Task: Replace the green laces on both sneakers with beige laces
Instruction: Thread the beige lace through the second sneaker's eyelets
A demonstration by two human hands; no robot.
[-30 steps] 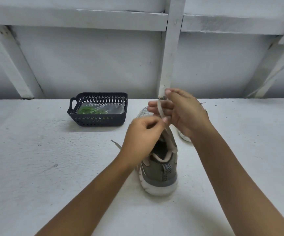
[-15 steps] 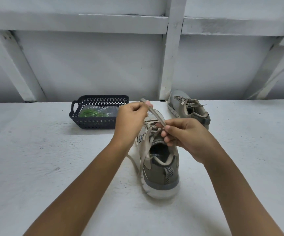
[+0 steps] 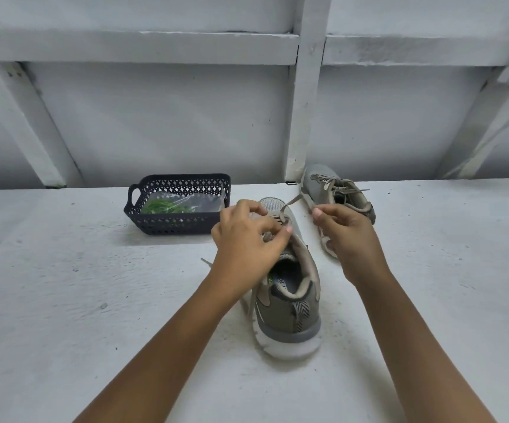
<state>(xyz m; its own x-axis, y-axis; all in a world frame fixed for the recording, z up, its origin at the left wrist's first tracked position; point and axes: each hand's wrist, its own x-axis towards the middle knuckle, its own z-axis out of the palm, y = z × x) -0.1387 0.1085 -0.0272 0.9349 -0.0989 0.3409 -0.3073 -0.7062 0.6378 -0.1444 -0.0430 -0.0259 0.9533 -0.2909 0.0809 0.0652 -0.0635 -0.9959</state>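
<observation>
- Beige lace [image 3: 290,206] ran up from the near sneaker [image 3: 290,303], bent in the air, and came down to your right hand [image 3: 349,239].
- Some letters sat on the dark insole inside that shoe, but they were too small for me to read.
- Your right hand was closed in a pinch. Its thumb and finger squeezed the loose end of the lace, just to the right of the shoe's toe.
- Your left hand [image 3: 247,244] was curled over the top of the shoe. Its fingers and thumb held the lace down where it crossed the tongue.
- The near sneaker stood on the white table [image 3: 64,300] between your arms, with its heel toward you.
- The far sneaker [image 3: 335,190] lay by the wall, partly hidden behind your right hand. Its laces looked beige too.
- A dark basket [image 3: 180,222] sat to the left of your left hand. It held a clear bag with the green laces [image 3: 161,206] inside.
</observation>
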